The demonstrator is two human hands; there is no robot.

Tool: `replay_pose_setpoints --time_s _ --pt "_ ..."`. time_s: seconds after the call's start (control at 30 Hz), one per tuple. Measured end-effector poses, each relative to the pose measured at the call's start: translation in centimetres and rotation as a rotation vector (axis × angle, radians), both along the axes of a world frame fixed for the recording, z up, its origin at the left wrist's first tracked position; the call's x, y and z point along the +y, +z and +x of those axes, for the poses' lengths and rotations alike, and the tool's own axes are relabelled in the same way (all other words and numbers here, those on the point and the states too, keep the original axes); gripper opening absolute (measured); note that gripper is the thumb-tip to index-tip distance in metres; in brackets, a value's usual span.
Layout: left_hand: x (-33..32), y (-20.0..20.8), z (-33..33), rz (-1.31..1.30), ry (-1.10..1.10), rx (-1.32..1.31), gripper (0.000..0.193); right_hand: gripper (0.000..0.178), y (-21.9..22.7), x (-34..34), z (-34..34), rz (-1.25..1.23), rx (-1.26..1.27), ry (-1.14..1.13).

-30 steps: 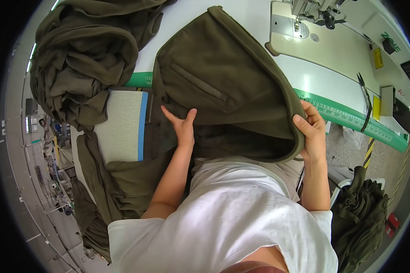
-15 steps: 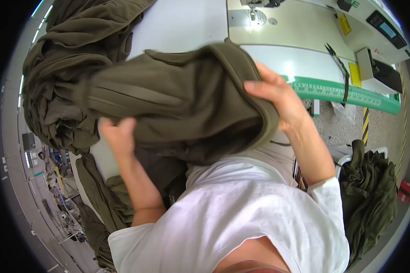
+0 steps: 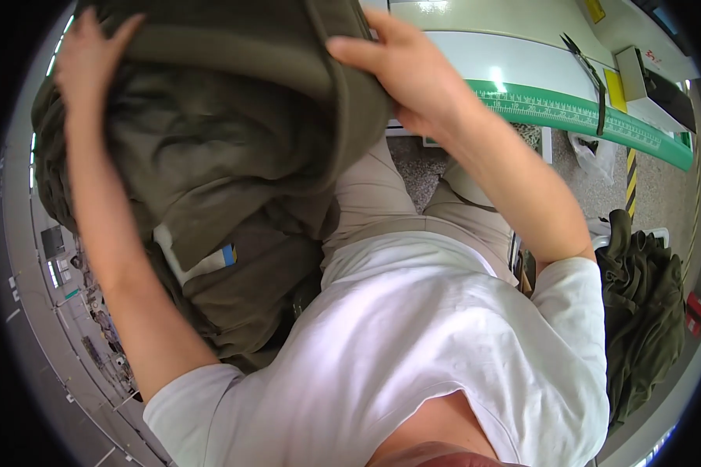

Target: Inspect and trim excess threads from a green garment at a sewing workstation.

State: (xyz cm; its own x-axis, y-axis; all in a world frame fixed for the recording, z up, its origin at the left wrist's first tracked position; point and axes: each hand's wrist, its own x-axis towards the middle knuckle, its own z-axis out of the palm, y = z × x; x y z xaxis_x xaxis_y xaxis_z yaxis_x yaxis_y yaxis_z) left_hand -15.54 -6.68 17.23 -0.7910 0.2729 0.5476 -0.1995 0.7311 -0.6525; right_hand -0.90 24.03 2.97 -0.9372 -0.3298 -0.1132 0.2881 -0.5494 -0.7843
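A dark olive cloth garment [image 3: 234,47] with a thick seamed edge is raised at the upper left, over more bunched olive cloth. My right hand [image 3: 401,74] grips its right edge, the thumb on top and the fingers partly hidden behind. At its left side is my left hand [image 3: 89,66], slightly blurred, with thumb and fingers spread apart and dark cloth behind them. Whether that hand touches the garment is hard to make out.
A white sewing table edged by a green measuring strip [image 3: 568,109] lies at upper right, with dark snips [image 3: 588,70] and an open box [image 3: 654,86]. Olive cloth [image 3: 639,311] heaps at right. More olive cloth [image 3: 249,288] lies left of my lap.
Both hands have moved up and left, carrying the garment from in front of me toward the cloth pile at upper left. The left arm is stretched farther out.
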Motion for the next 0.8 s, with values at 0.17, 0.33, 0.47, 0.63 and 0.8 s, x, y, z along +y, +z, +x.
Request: replay_pose_setpoints --time_s 0.17,0.33,0.47,0.63,0.8 --pt "-1.6 -19.5 1.3 0.017 -0.449 -0.297 0.059 0.031 -8.4 0.2 3.0 0.009 -0.246 0.003" --pt "0.0 -17.7 1.3 0.280 -0.609 -0.343 0.045 0.034 -9.4 2.1 4.9 -0.020 -0.192 0.037" --pt "1.6 -13.9 3.8 0.704 -0.541 -0.593 0.046 0.034 -11.1 0.9 7.1 -0.077 -0.131 0.040" --pt "2.4 -12.5 9.0 0.659 -0.683 -0.552 0.033 0.027 -12.5 -1.3 8.7 0.252 -0.102 0.154" --pt "2.8 -14.3 14.8 0.684 -0.924 -0.731 0.012 0.020 -12.0 -1.9 7.8 0.114 -0.125 0.057"
